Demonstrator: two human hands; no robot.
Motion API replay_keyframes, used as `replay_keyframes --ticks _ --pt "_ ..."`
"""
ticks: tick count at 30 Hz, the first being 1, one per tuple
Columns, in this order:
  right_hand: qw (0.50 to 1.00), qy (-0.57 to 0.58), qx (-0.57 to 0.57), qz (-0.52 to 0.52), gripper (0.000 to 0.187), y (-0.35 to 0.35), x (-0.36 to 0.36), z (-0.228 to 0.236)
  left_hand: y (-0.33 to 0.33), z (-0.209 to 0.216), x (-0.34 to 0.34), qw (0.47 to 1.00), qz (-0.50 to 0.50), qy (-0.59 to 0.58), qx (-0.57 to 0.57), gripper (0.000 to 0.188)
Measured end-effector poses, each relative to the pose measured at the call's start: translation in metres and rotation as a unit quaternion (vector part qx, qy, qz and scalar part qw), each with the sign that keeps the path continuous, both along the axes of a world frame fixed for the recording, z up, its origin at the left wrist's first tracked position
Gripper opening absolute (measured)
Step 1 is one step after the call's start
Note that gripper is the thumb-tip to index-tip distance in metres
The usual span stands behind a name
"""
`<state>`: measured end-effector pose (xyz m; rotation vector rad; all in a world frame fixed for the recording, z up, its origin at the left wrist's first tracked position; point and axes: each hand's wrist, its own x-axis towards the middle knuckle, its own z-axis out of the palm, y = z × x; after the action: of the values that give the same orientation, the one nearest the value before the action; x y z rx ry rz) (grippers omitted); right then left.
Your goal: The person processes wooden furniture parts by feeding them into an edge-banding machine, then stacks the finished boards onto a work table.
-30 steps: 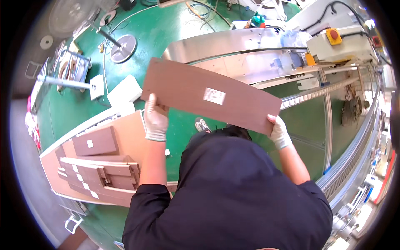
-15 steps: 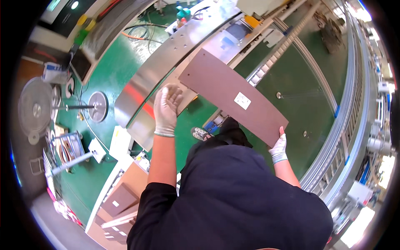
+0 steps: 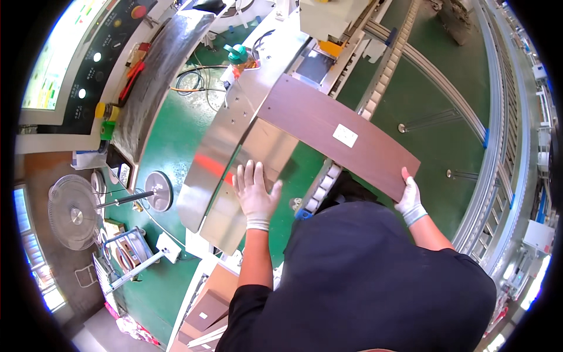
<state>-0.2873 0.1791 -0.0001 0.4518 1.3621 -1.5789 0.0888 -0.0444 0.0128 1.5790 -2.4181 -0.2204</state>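
Note:
A long brown board (image 3: 375, 154) with a white label (image 3: 345, 135) stretches from the metal worktable toward my right side. My right hand (image 3: 410, 197), in a pale glove, grips its near right end, thumb on top and the other fingers hidden beneath. The board's far end lies over the metal table (image 3: 226, 126). My left hand (image 3: 256, 192), gloved too, is empty with fingers spread, above the table's near part, apart from the board. A tan panel surface (image 3: 267, 146) shows on the table just beyond that hand.
A control panel with a screen (image 3: 64, 64) stands at the far left, with a fan (image 3: 74, 214) below it. Roller rails (image 3: 387, 70) run at the far right, and a long conveyor frame (image 3: 498, 146) curves along the right. More brown boards (image 3: 206, 311) are stacked at lower left.
My left hand has moved right and nearer, its fingers now spread. The board and my right hand have shifted slightly right in view. The whole view has swung, showing more of the control panel.

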Motion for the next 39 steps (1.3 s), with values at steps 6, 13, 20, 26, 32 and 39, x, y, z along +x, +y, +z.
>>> replay_keyframes --ticks 6,13,20,26,32,39 --pt "0.999 0.002 0.020 -0.029 0.056 -0.026 -0.037 -0.001 -0.005 -0.001 -0.012 0.997 0.016 -0.073 -0.002 0.072" --pt "0.999 0.027 0.040 -0.024 0.063 -0.063 -0.109 0.006 -0.005 0.000 -0.023 0.995 0.045 -0.083 0.030 0.077" --pt "0.999 0.015 -0.003 -0.030 0.056 -0.097 -0.171 0.007 -0.006 -0.004 -0.029 0.994 0.062 -0.096 0.001 0.073" --pt "0.999 0.021 -0.037 -0.029 0.052 -0.124 -0.238 -0.002 -0.004 -0.009 -0.031 0.993 0.069 -0.099 -0.013 0.072" --pt "0.998 0.026 -0.051 -0.032 0.045 -0.159 -0.299 0.002 0.001 -0.009 -0.033 0.989 0.083 -0.122 -0.004 0.073" --pt "0.979 0.173 -0.056 -0.086 0.037 -0.198 -0.362 -0.013 0.002 -0.010 -0.028 0.989 0.076 -0.125 -0.013 0.074"
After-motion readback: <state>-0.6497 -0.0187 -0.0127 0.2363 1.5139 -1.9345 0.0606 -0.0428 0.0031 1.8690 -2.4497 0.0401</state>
